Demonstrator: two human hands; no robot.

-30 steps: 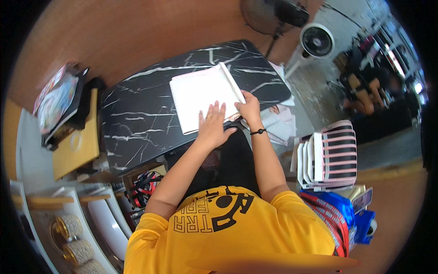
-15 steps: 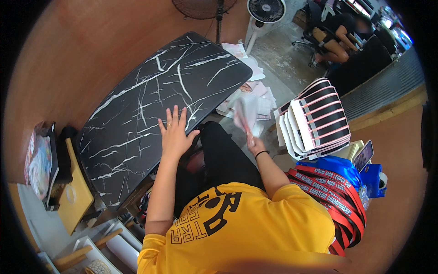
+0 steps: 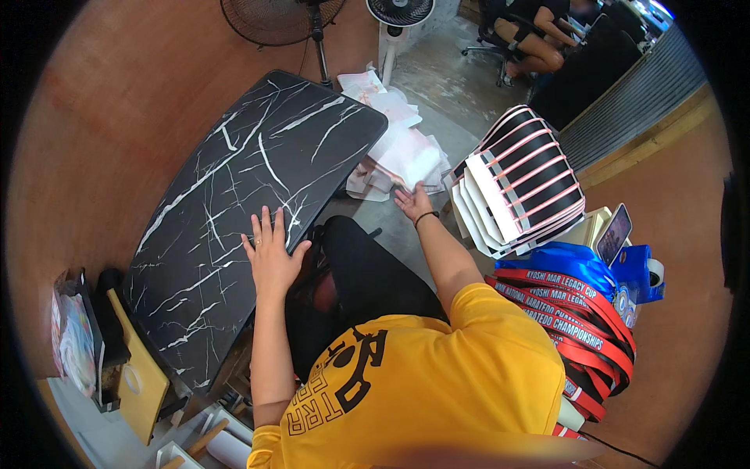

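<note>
My left hand [image 3: 273,262] lies flat on the black, white-veined marble-look tabletop [image 3: 226,187], fingers spread, holding nothing. To the right, past the table's edge, my right hand [image 3: 410,203] reaches out low with its fingers apart. Just beyond its fingertips is a heap of loose paper sheets [image 3: 383,105], white with pale pink print, on the floor. The nearest white sheet [image 3: 410,156] lies at the front of that heap; whether a fingertip still touches its edge is hard to see.
At my right stand a stack of black-and-white striped pieces [image 3: 523,180], a bundle of red and black printed ribbons [image 3: 562,320], a phone [image 3: 615,234] and a tape roll [image 3: 655,272]. Two fans [image 3: 400,12] stand behind the table. Another person [image 3: 539,39] sits far right.
My right hand has moved forward and let go of the paper sheet it held, which is now on the heap. My left hand stays on the tabletop. The whole view has shifted slightly.
</note>
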